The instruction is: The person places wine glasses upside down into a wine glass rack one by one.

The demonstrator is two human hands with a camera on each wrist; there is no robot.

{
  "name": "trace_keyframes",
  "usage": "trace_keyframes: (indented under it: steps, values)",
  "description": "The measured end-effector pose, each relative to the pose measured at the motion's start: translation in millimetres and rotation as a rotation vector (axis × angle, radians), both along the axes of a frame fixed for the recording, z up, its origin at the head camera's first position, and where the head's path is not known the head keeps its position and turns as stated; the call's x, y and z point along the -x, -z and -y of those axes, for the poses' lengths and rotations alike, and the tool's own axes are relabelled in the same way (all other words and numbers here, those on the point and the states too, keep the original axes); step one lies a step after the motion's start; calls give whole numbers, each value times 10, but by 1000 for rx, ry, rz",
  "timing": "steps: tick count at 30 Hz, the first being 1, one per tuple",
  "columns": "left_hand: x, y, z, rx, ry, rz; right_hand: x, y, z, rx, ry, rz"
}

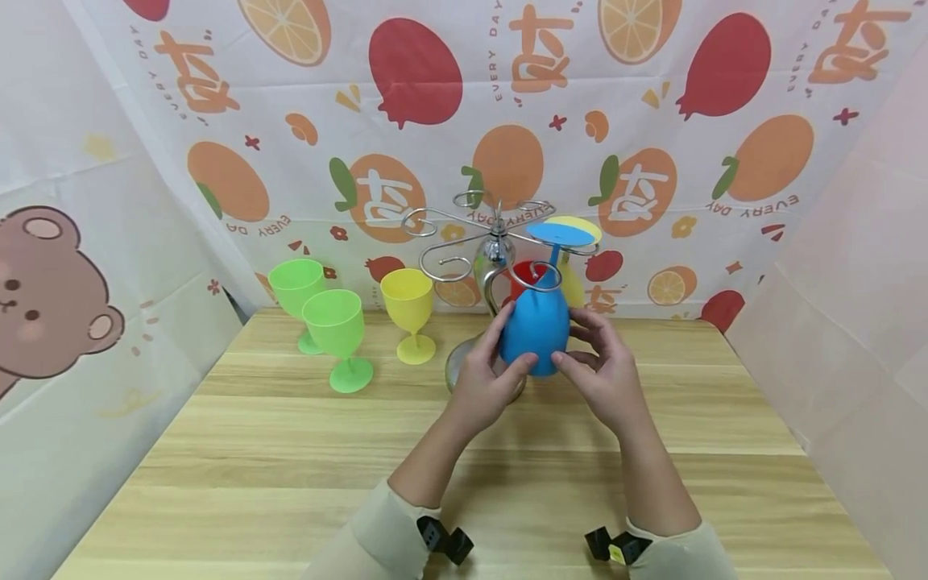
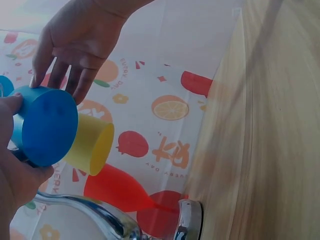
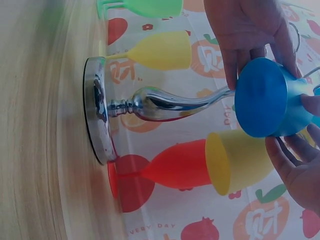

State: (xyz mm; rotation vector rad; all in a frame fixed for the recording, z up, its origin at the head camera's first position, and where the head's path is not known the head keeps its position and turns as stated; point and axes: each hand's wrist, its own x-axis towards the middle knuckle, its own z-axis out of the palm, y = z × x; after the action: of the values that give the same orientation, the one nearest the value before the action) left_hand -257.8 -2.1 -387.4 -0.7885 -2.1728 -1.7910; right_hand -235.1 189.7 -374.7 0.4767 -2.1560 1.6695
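Both hands hold a blue goblet (image 1: pixel 536 330) upside down, its foot on top and its mouth facing the table. My left hand (image 1: pixel 482 377) grips the left side of the bowl, thumb in front. On the opposite side my right hand (image 1: pixel 607 377) steadies the bowl with thumb and fingers. The goblet's stem stands at a curled wire loop of the silver rack (image 1: pixel 495 256), its foot above the wire. Behind it a yellow goblet (image 3: pixel 240 162) hangs inverted from the rack. A red goblet (image 3: pixel 180 165) stands upright behind the rack, mostly hidden in the head view.
Left of the rack, two green goblets (image 1: pixel 335 326) and another yellow goblet (image 1: pixel 408 302) stand upright on the wooden table (image 1: pixel 290 483). The rack's round base (image 3: pixel 95 110) rests near the back edge. A fruit-printed cloth (image 1: pixel 435 153) hangs behind.
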Motion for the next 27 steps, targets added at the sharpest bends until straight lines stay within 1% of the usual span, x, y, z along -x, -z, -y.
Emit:
trace_keyframes:
  steps: [9,14,21,27]
  values:
    - [37,13,23,-23,20,23,-14,-12,49,-38,44,-19]
    - [41,14,36,-53,32,57,-11,-4,66,-49,21,-57]
    - [23,12,71,-69,41,128,-19,19,61,-104,4,-102]
    - [23,16,101,-79,49,146,-47,11,76,-137,5,-117]
